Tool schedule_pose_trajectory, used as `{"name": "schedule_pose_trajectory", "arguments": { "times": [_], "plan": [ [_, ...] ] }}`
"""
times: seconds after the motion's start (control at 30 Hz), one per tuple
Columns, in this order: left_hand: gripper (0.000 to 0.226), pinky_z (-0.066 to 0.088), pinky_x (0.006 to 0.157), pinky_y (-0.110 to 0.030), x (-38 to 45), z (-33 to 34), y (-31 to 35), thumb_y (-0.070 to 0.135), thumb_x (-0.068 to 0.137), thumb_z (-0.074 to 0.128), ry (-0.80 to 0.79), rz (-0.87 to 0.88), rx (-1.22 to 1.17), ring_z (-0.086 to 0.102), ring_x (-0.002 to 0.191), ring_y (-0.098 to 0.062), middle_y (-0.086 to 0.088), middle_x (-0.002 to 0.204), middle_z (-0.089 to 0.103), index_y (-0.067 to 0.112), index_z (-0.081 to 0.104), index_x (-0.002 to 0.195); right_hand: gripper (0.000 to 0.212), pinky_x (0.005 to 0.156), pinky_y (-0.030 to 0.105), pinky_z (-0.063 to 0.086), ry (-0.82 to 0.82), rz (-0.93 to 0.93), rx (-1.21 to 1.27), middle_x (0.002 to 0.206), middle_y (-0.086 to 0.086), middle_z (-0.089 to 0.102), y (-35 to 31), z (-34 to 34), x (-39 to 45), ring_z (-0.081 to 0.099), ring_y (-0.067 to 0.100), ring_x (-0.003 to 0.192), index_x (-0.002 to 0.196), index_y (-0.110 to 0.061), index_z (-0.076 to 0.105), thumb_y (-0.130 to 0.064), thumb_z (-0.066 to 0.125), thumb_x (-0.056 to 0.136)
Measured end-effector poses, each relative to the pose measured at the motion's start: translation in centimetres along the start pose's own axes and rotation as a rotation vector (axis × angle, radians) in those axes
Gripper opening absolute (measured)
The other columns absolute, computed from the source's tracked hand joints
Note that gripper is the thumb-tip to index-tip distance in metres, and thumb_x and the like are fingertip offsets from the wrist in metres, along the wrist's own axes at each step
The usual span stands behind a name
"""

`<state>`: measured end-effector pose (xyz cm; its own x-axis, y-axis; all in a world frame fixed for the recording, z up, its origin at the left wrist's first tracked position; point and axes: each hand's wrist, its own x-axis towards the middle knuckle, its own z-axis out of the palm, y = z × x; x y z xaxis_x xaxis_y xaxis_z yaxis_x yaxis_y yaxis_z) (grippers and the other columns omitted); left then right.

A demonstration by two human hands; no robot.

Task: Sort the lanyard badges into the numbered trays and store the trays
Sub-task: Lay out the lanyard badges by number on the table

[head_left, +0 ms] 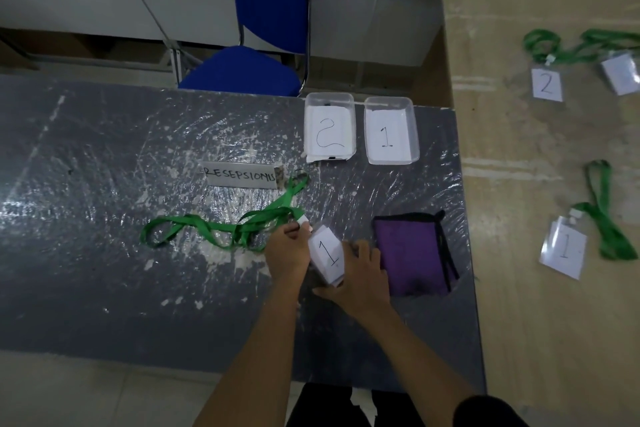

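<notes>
Badge (327, 255) marked "1" between both hands

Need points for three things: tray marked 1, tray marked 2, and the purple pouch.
tray marked 1 (412, 128): head view, on its right-hand wall.
tray marked 2 (307, 128): head view, on its left-hand wall.
purple pouch (408, 253): head view, middle of its purple face.

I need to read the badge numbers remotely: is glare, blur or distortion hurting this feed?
Head view: glare streaks the plastic-covered grey table; wide-angle bending curves its edges; the badge between the left hand and right hand reads 1 clearly; the far-right badges are soft, one unreadable; lighting is dim overall.
</notes>
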<state>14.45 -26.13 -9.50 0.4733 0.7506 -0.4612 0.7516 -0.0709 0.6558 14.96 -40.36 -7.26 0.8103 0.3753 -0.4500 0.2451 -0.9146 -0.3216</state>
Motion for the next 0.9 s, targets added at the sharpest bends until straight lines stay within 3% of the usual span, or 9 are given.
{"name": "schedule_pose_trajectory", "arguments": {
  "times": [0.2,0.3,0.4,0.6,0.77,0.9],
  "plan": [
    [0.039,0.036,0.058,-0.017,-0.3,-0.3,-0.2,0.04,0.088,0.071,-0.024,-0.019,-0.056,0.059,0.08,-0.01,0.001,0.105,0.073,0.014,0.066,0.116,0.108,0.091,0.045,0.047,-0.008,-0.02,0.013,0.138,-0.001,0.028,0.1,0.0,0.0,0.031,0.023,0.126,0.141,-0.023,0.029,-0.074,0.073,0.056],
    [0.043,0.042,0.063,-0.024,0.1,-0.1,0.1,0.057,0.083,0.069,-0.058,-0.013,0.02,0.064,0.08,-0.014,0.005,0.092,0.073,0.018,0.073,0.1,0.111,0.089,0.044,0.048,-0.026,-0.053,-0.03,0.138,-0.003,0.027,0.2,0.0,0.0,0.032,0.022,0.123,0.141,-0.022,0.026,-0.075,0.072,0.055],
    [0.042,0.039,0.064,-0.027,0.3,0.2,0.7,0.059,0.086,0.065,-0.084,-0.017,0.099,0.063,0.077,-0.019,0.005,0.08,0.068,0.018,0.073,0.093,0.116,0.089,0.044,0.047,-0.048,-0.085,-0.077,0.14,-0.004,0.023,0.6,0.1,-0.1,0.031,0.021,0.123,0.145,-0.02,0.019,-0.076,0.07,0.056],
    [0.043,0.045,0.076,-0.034,0.2,-0.1,0.9,0.057,0.091,0.057,-0.109,0.001,0.16,0.063,0.09,-0.025,-0.001,0.097,0.068,0.017,0.063,0.106,0.11,0.091,0.044,0.047,-0.049,-0.093,-0.028,0.14,-0.005,0.024,0.7,-0.3,-0.1,0.031,0.02,0.123,0.144,-0.022,0.021,-0.072,0.072,0.06],
    [0.032,0.048,0.08,-0.032,-0.5,-1.6,0.2,0.044,0.092,0.066,-0.18,0.075,0.027,0.065,0.092,-0.022,0.002,0.097,0.066,0.015,0.058,0.103,0.097,0.092,0.045,0.046,-0.041,-0.071,0.087,0.138,-0.007,0.03,1.0,-0.7,-0.3,0.031,0.02,0.125,0.141,-0.026,0.027,-0.065,0.073,0.065],
    [0.042,0.052,0.079,-0.032,-1.4,-4.0,0.6,0.034,0.092,0.068,-0.259,0.12,-0.084,0.064,0.096,-0.018,0.0,0.107,0.067,0.008,0.06,0.124,0.081,0.098,0.042,0.041,-0.011,-0.019,0.331,0.138,-0.003,0.04,1.4,-1.8,-0.8,0.036,0.022,0.124,0.144,-0.023,0.034,-0.064,0.061,0.079]
  ]
}}
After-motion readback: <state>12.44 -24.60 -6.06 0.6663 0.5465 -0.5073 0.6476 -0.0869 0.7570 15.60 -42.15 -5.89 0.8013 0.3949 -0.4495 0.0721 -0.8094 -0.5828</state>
